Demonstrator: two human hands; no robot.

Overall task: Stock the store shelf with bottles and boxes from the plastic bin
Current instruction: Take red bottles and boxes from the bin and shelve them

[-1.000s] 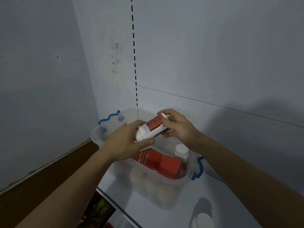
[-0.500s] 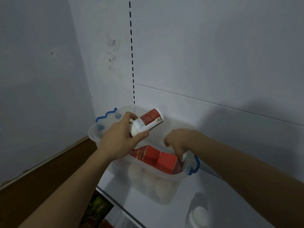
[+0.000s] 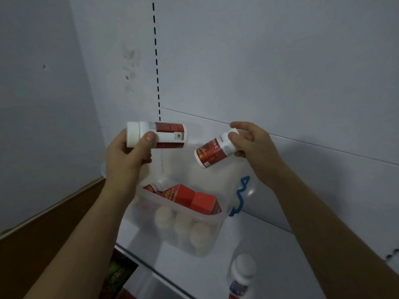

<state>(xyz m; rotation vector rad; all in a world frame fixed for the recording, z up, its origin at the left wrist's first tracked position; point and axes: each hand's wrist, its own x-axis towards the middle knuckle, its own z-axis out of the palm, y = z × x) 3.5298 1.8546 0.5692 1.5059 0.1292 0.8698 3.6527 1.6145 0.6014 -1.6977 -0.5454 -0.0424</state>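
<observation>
both hands (image 3: 127,156) (image 3: 254,147) raised, gripping bottles (image 3: 156,134) (image 3: 216,148).

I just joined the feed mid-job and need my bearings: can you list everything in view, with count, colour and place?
Clear plastic bin with blue handles: 1, translucent, on the white shelf, below both hands.
Red cardboard boxes: 2 visible, red, inside the bin near its top.
Bottles in the bin: at least 3 pale rounded shapes seen through the front wall, plus one red-labelled bottle at the left; exact count unclear.
White-capped bottle with purple label: 1, on the shelf, right of the bin.
White shelf: 1, white, under the bin.
Green and red packages: count unclear, lower level.
Left hand: grips a white bottle with red label, sideways.
Right hand: grips a second red-labelled white bottle, tilted.
</observation>
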